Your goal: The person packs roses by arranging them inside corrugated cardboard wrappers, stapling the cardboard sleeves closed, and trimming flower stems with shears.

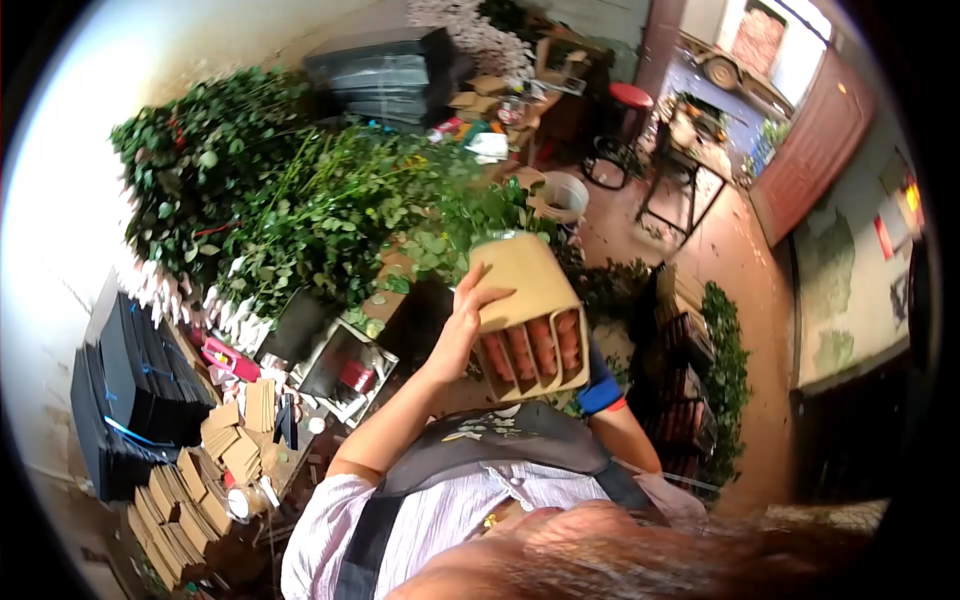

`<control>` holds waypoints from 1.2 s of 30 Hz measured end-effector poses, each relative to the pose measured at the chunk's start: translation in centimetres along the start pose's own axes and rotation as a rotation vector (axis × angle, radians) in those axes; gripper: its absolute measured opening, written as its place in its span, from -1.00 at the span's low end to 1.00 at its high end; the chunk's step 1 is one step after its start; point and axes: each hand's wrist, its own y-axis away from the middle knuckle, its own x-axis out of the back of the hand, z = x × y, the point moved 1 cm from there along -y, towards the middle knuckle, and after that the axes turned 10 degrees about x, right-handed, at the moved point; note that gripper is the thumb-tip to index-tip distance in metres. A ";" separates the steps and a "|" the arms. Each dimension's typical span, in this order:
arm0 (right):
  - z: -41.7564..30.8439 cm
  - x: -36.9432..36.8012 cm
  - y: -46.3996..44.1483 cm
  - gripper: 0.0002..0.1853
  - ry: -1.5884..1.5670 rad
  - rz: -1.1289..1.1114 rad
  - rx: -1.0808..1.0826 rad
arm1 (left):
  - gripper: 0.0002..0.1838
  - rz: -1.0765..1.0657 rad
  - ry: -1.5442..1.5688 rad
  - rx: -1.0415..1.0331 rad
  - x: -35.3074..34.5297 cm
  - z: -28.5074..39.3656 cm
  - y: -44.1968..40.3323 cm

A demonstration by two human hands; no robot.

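Note:
In front of my chest is a bundle of pinkish-red flowers, likely roses, wrapped in brown cardboard (525, 280). Its open end faces me, and the flower heads (543, 345) sit in rows between cardboard strips. My left hand (465, 320) grips the wrap's left side, fingers laid over the top face. Behind the bundle's right edge is my right hand (600, 378), in what looks like a blue glove with a red edge; its fingers are hidden. Green leaves (490, 215) show just beyond the far end of the wrap.
Leafy stems (330, 200) are heaped on the left. Folded cardboard pieces (240, 455) and black stacked sheets (150, 390) lie at lower left. More wrapped flower bundles (685, 400) stand at right. Behind are a white bucket (565, 195), a red stool (630, 96) and an open door (815, 145).

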 end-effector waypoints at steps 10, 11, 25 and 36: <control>-23.1 -4.5 8.7 -0.31 -0.002 0.173 0.108 | 0.09 -0.389 0.485 -0.090 -14.6 7.9 -6.8; -25.3 -5.0 9.6 -0.32 0.075 0.213 0.131 | 0.11 -0.481 0.567 -0.042 -15.8 7.8 -6.8; -39.5 -6.5 29.0 -0.39 0.699 0.942 0.438 | -0.21 -0.545 0.395 0.876 -12.5 -11.9 -2.7; -33.3 -4.6 46.9 -0.44 0.766 1.436 0.351 | -0.57 -0.696 0.097 1.083 -11.5 -27.6 4.0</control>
